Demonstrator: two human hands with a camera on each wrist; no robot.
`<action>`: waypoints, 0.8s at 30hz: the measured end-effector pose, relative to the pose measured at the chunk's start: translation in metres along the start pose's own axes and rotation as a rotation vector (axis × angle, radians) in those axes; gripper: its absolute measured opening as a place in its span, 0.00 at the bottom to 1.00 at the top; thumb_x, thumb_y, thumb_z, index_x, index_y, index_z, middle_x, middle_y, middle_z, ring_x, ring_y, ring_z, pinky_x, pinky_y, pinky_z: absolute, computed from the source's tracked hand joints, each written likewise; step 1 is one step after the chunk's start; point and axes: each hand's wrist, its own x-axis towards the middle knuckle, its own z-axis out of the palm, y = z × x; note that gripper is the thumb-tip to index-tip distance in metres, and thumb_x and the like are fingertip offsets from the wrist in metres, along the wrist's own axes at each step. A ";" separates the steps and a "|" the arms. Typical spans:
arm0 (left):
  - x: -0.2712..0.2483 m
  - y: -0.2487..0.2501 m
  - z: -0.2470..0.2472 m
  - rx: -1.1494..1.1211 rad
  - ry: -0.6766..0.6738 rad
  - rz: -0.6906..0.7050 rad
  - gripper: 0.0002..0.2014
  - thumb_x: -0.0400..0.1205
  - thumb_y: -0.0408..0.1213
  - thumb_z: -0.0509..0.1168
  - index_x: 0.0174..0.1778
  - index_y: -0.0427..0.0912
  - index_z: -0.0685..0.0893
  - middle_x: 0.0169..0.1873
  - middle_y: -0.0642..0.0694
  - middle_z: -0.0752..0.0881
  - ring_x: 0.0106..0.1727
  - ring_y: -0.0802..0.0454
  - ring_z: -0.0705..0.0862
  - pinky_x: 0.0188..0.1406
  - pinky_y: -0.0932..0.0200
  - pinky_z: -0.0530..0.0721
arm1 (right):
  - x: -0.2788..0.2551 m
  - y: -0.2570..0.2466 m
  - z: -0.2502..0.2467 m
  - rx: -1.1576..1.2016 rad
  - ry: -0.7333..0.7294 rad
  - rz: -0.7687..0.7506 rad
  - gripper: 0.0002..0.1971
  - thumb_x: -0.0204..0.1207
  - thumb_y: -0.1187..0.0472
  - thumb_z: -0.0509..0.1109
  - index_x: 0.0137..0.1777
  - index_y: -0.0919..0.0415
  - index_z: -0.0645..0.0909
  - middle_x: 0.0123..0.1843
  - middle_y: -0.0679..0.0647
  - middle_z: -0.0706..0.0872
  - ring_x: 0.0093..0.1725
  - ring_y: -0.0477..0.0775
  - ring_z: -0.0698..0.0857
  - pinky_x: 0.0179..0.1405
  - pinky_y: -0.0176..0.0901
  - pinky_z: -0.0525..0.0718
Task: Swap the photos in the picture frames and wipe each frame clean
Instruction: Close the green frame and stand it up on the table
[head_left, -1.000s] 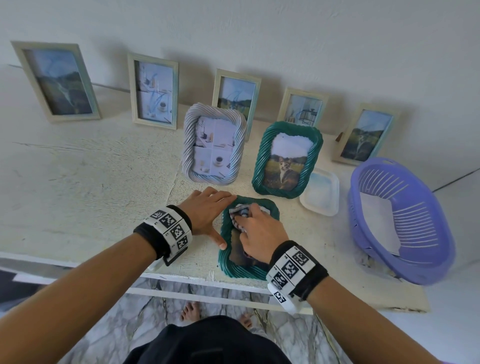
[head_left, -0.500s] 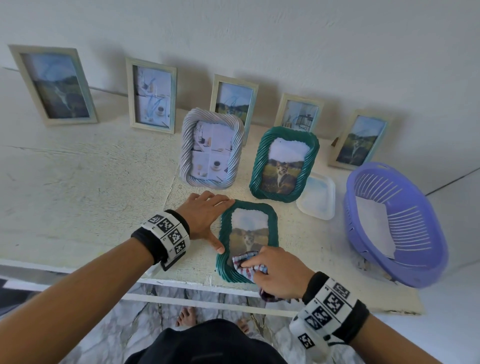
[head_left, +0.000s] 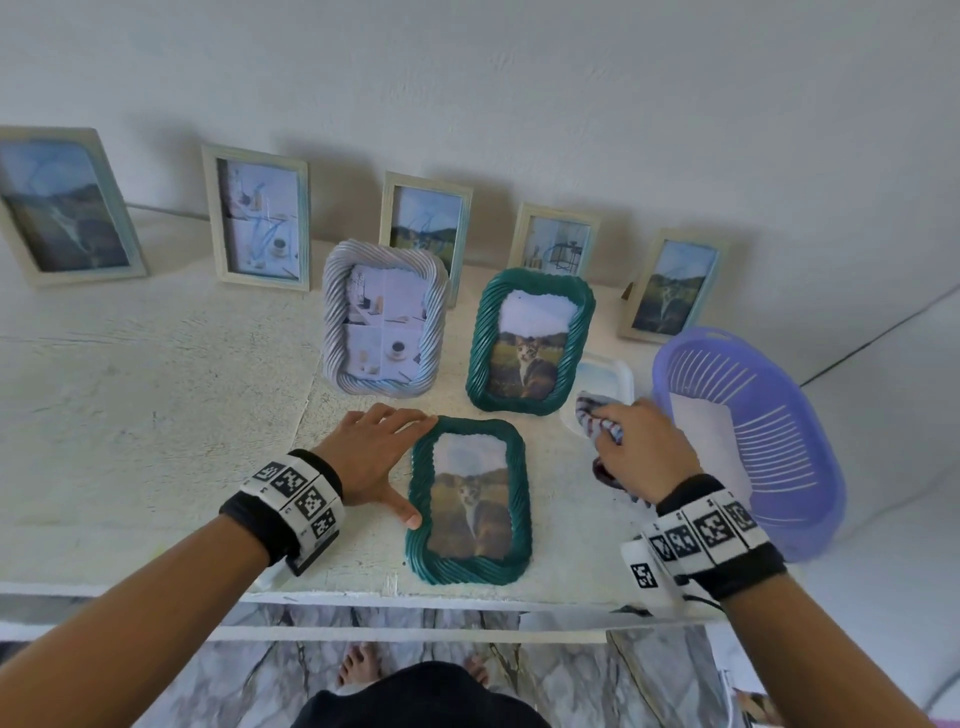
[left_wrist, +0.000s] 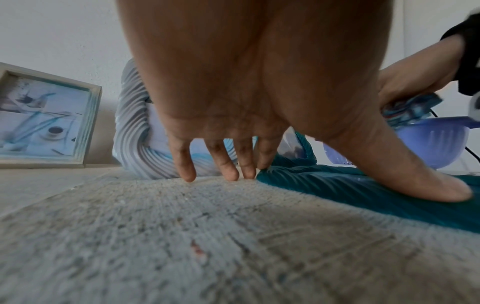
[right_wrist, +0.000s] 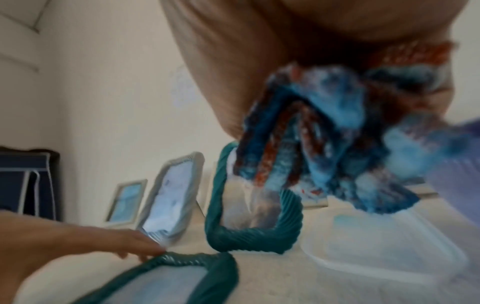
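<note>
Flat green frame (head_left: 470, 499) with a cat photo low in the centre of the head view, lying face up on the white table (head_left: 156, 415) near its front edge; left hand (head_left: 371, 454) spread flat just left of it, fingers straight, fingertips at the frame's top-left corner, thumb (left_wrist: 405, 170) pressed against its left rim. Right hand (head_left: 636, 449) at centre right, raised off the frame and apart from it, fingers curled round a bunched striped cloth (head_left: 597, 421); blurred in the right wrist view, cloth (right_wrist: 324, 139) hanging from the fist above the tray. Standing green frame (head_left: 530, 340) with another cat photo just above the flat one, grey frame (head_left: 384, 317) to its left, both upright. White tray (head_left: 621, 376) partly hidden behind the right hand, purple basket (head_left: 748, 441) at the right edge. Five pale wooden frames leaning on the wall across the upper part, leftmost (head_left: 62, 205) at the picture's left border
</note>
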 end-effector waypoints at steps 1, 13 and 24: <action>0.000 0.000 0.000 -0.003 -0.002 0.000 0.64 0.60 0.77 0.67 0.86 0.53 0.44 0.85 0.54 0.52 0.82 0.47 0.55 0.79 0.42 0.56 | 0.005 -0.003 0.000 -0.018 0.072 0.070 0.18 0.82 0.51 0.60 0.69 0.48 0.79 0.61 0.59 0.78 0.56 0.64 0.82 0.56 0.52 0.81; 0.001 -0.001 0.002 -0.020 -0.004 -0.008 0.66 0.54 0.81 0.60 0.86 0.54 0.44 0.85 0.54 0.53 0.82 0.47 0.55 0.79 0.42 0.57 | 0.077 -0.022 0.032 -0.081 0.062 0.259 0.28 0.81 0.57 0.61 0.80 0.62 0.61 0.80 0.70 0.58 0.75 0.75 0.65 0.71 0.63 0.72; -0.004 0.004 -0.003 -0.034 -0.005 -0.037 0.66 0.54 0.80 0.61 0.86 0.55 0.44 0.85 0.55 0.53 0.83 0.48 0.54 0.80 0.42 0.55 | 0.064 -0.009 0.030 -0.037 -0.060 0.242 0.43 0.78 0.44 0.64 0.85 0.57 0.44 0.85 0.69 0.41 0.84 0.73 0.44 0.82 0.63 0.50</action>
